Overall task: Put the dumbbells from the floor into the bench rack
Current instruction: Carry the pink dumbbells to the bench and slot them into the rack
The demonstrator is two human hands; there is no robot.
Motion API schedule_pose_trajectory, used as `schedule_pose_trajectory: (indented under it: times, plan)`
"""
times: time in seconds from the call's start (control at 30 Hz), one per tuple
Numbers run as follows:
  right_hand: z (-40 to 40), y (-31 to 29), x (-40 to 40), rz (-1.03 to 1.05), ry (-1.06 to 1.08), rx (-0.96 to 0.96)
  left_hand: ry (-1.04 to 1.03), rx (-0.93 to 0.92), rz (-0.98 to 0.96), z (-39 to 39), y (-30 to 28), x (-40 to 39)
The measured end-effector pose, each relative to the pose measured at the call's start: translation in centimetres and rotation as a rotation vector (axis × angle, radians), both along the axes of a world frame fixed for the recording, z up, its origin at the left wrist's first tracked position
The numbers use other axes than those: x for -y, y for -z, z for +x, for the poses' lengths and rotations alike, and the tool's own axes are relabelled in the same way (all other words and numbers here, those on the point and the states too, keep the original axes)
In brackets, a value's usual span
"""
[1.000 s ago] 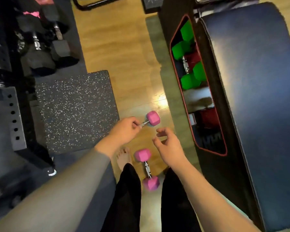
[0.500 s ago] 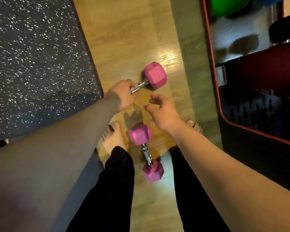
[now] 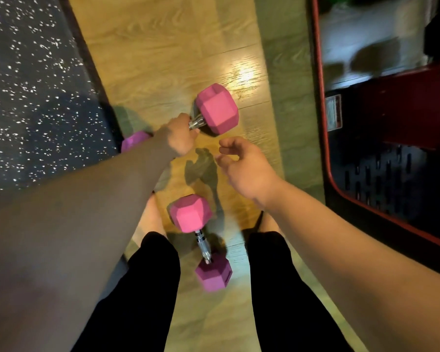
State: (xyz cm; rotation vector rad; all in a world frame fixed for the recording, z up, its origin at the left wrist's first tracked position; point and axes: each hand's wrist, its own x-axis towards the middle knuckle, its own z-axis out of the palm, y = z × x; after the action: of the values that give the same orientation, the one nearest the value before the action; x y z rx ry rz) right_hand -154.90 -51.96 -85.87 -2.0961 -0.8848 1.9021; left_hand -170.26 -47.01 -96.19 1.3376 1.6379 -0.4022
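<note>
Two pink hex dumbbells with chrome handles are on the wooden floor. My left hand [image 3: 179,135] grips the handle of the far dumbbell [image 3: 217,109]; its other pink end shows behind my forearm. The near dumbbell [image 3: 191,214] lies between my bare feet, pointing toward me. My right hand [image 3: 247,166] hovers with loosely curled fingers above and to the right of the near dumbbell, holding nothing. The bench rack [image 3: 323,128], black with a red rim, stands along the right side.
A black speckled rubber mat [image 3: 31,85] covers the floor at the left, its edge close to the far dumbbell. My legs in black trousers fill the bottom middle. A strip of wooden floor [image 3: 168,47] runs between mat and rack.
The view has dropped much closer to the floor. My left hand keeps its grip on the far dumbbell's handle. My right hand has stayed hovering near the near dumbbell.
</note>
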Motion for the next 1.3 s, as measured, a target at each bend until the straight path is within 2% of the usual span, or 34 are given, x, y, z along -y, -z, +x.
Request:
schedule_pose_trajectory:
  times: [0.3, 0.47, 0.53, 0.6, 0.67, 0.73, 0.83, 0.93, 1.0, 1.2, 1.3]
  plan:
    - [0.8, -0.7, 0.1, -0.118, 0.206, -0.024, -0.178, 0.070, -0.137, 2.2, -0.9, 2.1]
    - [2.5, -1.9, 3.0, -0.226, 0.094, 0.115, -0.271, 0.237, -0.190, 5.6, -2.7, 3.3]
    - [3.3, -2.5, 4.5, -0.303, 0.139, 0.175, -0.241, 0.276, -0.190, 7.0, -3.7, 2.8]
    - [3.6, -2.8, 6.1, -0.415, 0.333, 0.125, -0.200, 0.321, -0.181, 8.9, -5.6, 1.9]
    - [3.5, -3.2, 7.2, -0.489, 0.589, -0.035, -0.246, 0.394, -0.145, 11.3, -7.9, 0.7]
    - [3.6, -3.2, 7.5, -0.426, 0.886, -0.145, -0.386, 0.496, -0.133, 13.6, -8.9, -0.1]
    - [4.8, -3.2, 6.3, -0.279, 1.224, -0.066, -0.603, 0.612, -0.211, 17.0, -10.0, -1.3]
    - [7.2, -3.8, 4.5, -0.155, 1.359, 0.119, -0.689, 0.659, -0.285, 19.7, -10.5, -2.0]
    - [8.9, -4.7, 3.5, -0.110, 1.469, 0.102, -0.741, 0.677, -0.315, 21.2, -10.3, -2.2]
    - [12.8, -4.5, 2.0, -0.101, 1.598, 0.061, -0.899, 0.718, -0.356, 24.7, -8.8, -1.9]
    - [13.6, -3.1, 2.7, -0.003, 1.596, 0.134, -0.932, 0.756, -0.369, 26.4, -7.4, -1.2]
